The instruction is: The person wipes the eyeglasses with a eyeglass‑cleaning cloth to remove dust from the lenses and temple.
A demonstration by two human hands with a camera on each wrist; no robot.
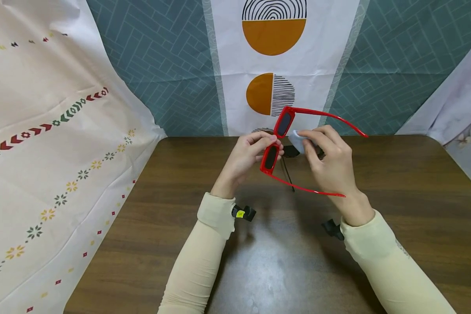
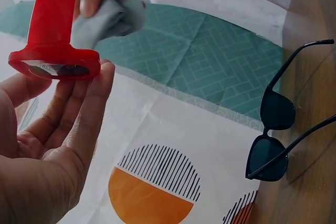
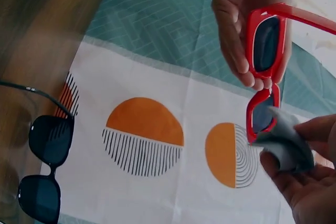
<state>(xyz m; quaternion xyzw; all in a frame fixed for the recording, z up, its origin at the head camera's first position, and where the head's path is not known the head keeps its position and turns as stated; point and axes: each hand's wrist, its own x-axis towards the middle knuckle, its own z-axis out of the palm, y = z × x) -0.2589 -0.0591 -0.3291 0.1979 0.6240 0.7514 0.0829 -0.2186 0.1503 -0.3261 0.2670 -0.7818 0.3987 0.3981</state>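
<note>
My left hand (image 1: 243,157) pinches a pair of red-framed sunglasses (image 1: 271,158) near the bridge, between thumb and fingers. They are held up above the table with dark lenses tilted and both temple arms unfolded toward the right. Between the thumb and fingers of my right hand (image 1: 332,159) is a crumpled pale blue-grey cloth (image 1: 297,141). In the right wrist view this cloth (image 3: 287,140) overlaps the edge of one red-rimmed lens (image 3: 262,115); whether it touches the lens I cannot tell.
Behind the hands, black sunglasses (image 2: 270,158) rest on the brown wooden table (image 1: 172,244) with arms unfolded. A patterned cloth backdrop (image 1: 172,69) hangs along the far edge, and a cream embroidered cloth (image 1: 63,144) drapes at left.
</note>
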